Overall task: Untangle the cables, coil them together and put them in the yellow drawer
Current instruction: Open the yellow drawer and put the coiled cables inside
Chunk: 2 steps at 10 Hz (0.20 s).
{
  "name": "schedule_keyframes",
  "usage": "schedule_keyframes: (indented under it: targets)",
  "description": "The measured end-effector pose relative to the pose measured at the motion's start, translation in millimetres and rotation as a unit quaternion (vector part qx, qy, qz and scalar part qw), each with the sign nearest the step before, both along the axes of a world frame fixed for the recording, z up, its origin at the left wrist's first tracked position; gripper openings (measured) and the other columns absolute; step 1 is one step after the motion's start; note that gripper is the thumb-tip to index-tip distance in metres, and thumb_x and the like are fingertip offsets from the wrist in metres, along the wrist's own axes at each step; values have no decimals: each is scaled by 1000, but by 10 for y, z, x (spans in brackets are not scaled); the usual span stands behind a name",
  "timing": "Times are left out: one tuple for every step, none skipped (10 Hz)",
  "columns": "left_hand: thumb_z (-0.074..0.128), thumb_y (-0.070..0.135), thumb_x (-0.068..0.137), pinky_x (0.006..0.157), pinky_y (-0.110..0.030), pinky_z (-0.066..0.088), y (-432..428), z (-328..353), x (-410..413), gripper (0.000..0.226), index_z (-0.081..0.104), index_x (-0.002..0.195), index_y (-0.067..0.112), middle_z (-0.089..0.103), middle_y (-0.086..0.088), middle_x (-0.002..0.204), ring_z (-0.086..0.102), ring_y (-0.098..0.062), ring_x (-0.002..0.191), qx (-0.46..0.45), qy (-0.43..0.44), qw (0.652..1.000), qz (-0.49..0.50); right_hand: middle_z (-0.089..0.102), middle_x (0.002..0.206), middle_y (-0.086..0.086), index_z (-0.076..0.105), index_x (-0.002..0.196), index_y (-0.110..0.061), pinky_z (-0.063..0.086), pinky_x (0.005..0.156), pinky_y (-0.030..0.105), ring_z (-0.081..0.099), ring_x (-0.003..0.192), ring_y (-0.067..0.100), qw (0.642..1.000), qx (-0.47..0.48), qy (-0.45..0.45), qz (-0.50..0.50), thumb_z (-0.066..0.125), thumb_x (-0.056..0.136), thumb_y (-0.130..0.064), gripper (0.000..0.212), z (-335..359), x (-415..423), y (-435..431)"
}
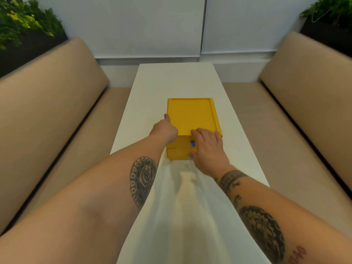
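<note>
On one yellow box [192, 115], two hands [165, 129] [208, 147]

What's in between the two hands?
The yellow drawer box: its front left corner sits between the left hand and the right hand, both touching it, in the head view.

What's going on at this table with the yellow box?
A person has both hands on a yellow drawer box on a white table. The left hand rests against its left side. The right hand lies across the front, fingers on the top edge, thumb by the lower drawer. No cables are in sight; both drawers look shut or nearly so.
</note>
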State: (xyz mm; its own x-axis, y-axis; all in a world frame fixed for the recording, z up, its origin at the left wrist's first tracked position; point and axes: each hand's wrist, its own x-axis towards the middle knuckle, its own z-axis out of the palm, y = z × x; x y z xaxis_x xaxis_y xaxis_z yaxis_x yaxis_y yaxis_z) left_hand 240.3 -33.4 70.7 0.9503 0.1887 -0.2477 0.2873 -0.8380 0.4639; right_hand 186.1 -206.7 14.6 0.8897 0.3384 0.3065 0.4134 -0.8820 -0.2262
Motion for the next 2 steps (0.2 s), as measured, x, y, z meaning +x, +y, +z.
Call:
schedule_keyframes:
  targets:
    - [34, 34, 105, 73, -35, 42, 33, 61, -56, 56, 20, 156, 15, 51, -17, 137, 53, -36, 116, 51, -4, 998, -29, 16, 166, 1, 26, 156, -16, 8, 122, 49, 12, 153, 26, 1000, -8, -28, 9, 63, 90, -34, 78, -303, -690, -287]
    - [34, 43, 104, 84, -39, 44, 112, 248, -86, 52, 38, 145, 11, 51, -16, 139, 51, -35, 123, 68, -38, 997, -26, 18, 164, -12, 41, 145, -25, 11, 119, 37, 10, 153, 12, 997, 70, -21, -4, 41, 97, -51, 54, -884, -1751, -722]
